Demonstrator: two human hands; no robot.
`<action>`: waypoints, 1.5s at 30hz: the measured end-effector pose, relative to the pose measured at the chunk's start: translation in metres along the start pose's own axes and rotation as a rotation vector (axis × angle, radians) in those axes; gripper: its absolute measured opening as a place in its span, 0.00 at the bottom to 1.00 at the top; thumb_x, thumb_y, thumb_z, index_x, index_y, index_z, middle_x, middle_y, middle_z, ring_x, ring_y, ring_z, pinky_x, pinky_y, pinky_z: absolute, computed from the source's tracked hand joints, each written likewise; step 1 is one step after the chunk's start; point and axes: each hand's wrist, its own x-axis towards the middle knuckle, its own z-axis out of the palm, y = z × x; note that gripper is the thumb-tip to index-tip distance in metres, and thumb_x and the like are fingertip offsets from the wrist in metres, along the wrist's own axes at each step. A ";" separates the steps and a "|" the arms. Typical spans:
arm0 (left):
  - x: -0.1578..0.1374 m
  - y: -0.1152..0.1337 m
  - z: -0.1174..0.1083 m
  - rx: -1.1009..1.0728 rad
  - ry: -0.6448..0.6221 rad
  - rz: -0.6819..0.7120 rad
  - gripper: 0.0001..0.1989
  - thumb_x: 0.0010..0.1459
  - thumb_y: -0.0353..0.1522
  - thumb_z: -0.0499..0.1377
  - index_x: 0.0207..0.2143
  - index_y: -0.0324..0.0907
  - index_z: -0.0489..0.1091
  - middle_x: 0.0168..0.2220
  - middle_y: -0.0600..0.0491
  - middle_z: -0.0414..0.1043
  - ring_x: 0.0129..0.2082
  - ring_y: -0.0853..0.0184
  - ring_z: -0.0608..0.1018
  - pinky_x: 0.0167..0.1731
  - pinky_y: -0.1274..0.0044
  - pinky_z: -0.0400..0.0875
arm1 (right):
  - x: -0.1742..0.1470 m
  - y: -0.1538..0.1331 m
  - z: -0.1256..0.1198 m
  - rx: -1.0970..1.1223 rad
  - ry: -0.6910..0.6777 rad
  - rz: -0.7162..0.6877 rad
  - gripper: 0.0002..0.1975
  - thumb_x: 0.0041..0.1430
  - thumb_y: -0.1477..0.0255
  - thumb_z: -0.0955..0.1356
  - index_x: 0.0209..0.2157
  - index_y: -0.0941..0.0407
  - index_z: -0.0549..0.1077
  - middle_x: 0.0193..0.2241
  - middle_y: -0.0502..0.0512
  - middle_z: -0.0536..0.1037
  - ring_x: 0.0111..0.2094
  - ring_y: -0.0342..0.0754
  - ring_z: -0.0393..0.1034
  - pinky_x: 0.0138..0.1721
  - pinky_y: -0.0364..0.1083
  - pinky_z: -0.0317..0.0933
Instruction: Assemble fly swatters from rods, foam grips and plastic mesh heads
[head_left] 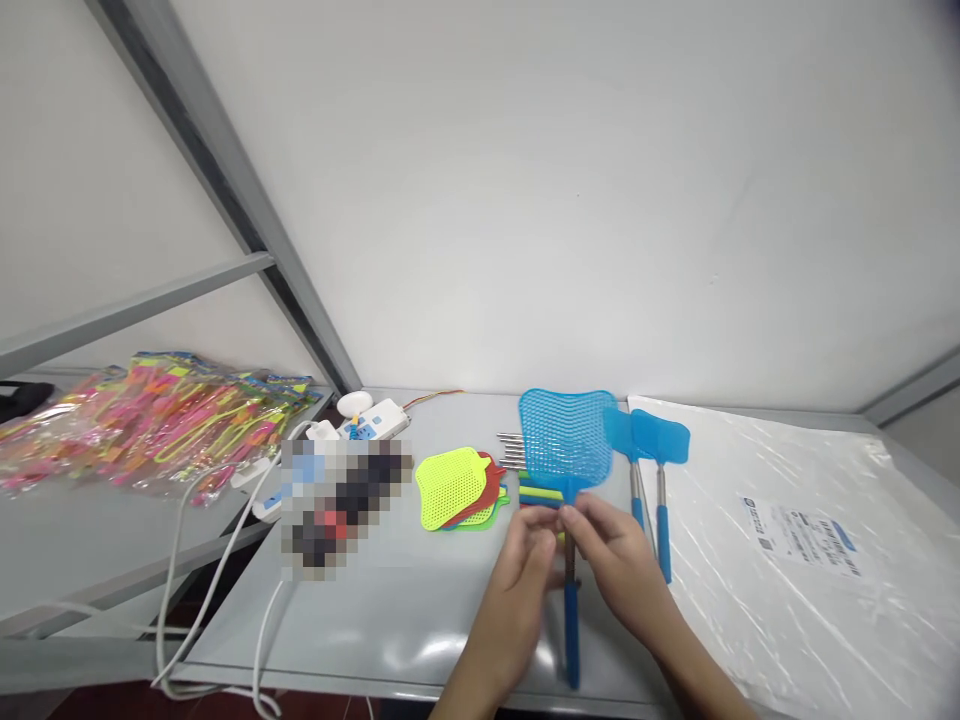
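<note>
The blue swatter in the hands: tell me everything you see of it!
The blue swatter has a wide, wavy-edged, plastic-looking head with small holes, a thin, metal-looking rod and a blue grip. Its head points away from the person, above the gray table. The left hand and right hand hold it near where head meets rod.

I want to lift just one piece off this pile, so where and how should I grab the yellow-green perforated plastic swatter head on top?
Probably pinch the flat yellow-green perforated plastic head by its broad left edge, coming from the left. That edge reaches past the red plastic head beneath, so the grip should catch just the top one.
</note>
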 end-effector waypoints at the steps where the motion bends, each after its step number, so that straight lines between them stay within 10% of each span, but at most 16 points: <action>1: 0.004 0.004 0.003 -0.027 0.015 0.047 0.15 0.65 0.43 0.53 0.48 0.45 0.67 0.50 0.48 0.68 0.50 0.63 0.72 0.44 0.73 0.71 | 0.000 -0.001 -0.003 -0.041 -0.021 -0.028 0.16 0.63 0.60 0.64 0.25 0.55 0.69 0.24 0.49 0.71 0.28 0.45 0.65 0.31 0.43 0.57; 16: 0.049 0.024 0.030 -0.450 0.360 0.224 0.12 0.57 0.40 0.63 0.36 0.41 0.68 0.36 0.53 0.72 0.35 0.69 0.76 0.34 0.77 0.73 | -0.019 0.007 -0.016 0.103 -0.234 0.218 0.17 0.67 0.57 0.59 0.34 0.55 0.67 0.18 0.42 0.62 0.17 0.39 0.56 0.20 0.41 0.51; 22: 0.051 0.014 0.026 -0.333 0.210 0.130 0.14 0.59 0.41 0.61 0.35 0.38 0.73 0.41 0.46 0.73 0.40 0.65 0.76 0.38 0.74 0.73 | -0.014 0.010 -0.018 -0.130 -0.134 0.093 0.16 0.66 0.59 0.59 0.32 0.54 0.68 0.21 0.45 0.62 0.24 0.42 0.58 0.26 0.42 0.51; 32: 0.067 0.062 -0.015 -0.447 0.374 0.384 0.11 0.55 0.38 0.65 0.31 0.39 0.73 0.34 0.52 0.72 0.32 0.69 0.74 0.38 0.71 0.74 | -0.030 0.012 -0.052 -0.430 -0.234 0.049 0.17 0.68 0.58 0.56 0.40 0.51 0.70 0.34 0.52 0.77 0.35 0.49 0.71 0.37 0.45 0.59; 40: 0.064 0.036 0.026 -0.332 0.168 0.254 0.16 0.62 0.42 0.57 0.32 0.38 0.71 0.32 0.49 0.74 0.35 0.66 0.77 0.39 0.71 0.73 | -0.014 0.007 -0.051 -0.495 -0.187 0.012 0.17 0.69 0.59 0.55 0.37 0.52 0.68 0.30 0.50 0.75 0.32 0.49 0.70 0.34 0.46 0.58; 45: 0.064 0.066 0.004 -0.361 0.232 0.455 0.16 0.61 0.42 0.59 0.27 0.40 0.66 0.24 0.56 0.68 0.27 0.68 0.76 0.35 0.73 0.72 | -0.023 0.010 -0.066 -0.539 -0.208 0.008 0.18 0.69 0.58 0.54 0.39 0.51 0.69 0.32 0.51 0.76 0.34 0.50 0.71 0.34 0.46 0.58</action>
